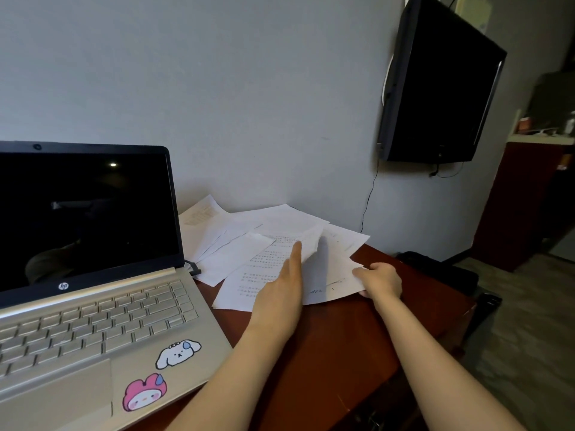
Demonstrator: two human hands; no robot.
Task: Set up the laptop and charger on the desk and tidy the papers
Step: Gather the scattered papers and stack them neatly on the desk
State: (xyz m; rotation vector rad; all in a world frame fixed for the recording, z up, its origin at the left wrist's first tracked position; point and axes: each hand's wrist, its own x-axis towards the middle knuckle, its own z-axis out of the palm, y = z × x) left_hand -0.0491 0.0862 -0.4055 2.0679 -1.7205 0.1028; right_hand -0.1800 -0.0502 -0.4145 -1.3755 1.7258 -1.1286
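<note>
The papers (245,259) lie in a loose, overlapping fan on the desk (342,337), just right of the open laptop (93,275) and reaching back to the wall; a plug (195,269) sits at the laptop's right edge, touching the nearest page. They look light, thin and floppy. They should slide easily over each other and crease if squeezed, so they are best taken by an edge or corner with a light pinch while a flat palm squares them up. Lifting from the middle would likely buckle them. The left hand (280,290) reaches forward with its forearm low over the desk. Its fingers are straight and together, lying flat on a printed page and gripping nothing. The right hand (381,279) is near the desk's right side, fingers curled and thumb on top, pinching the near edge of one sheet (336,269). That sheet rises and curls up beside the left fingertips.
</note>
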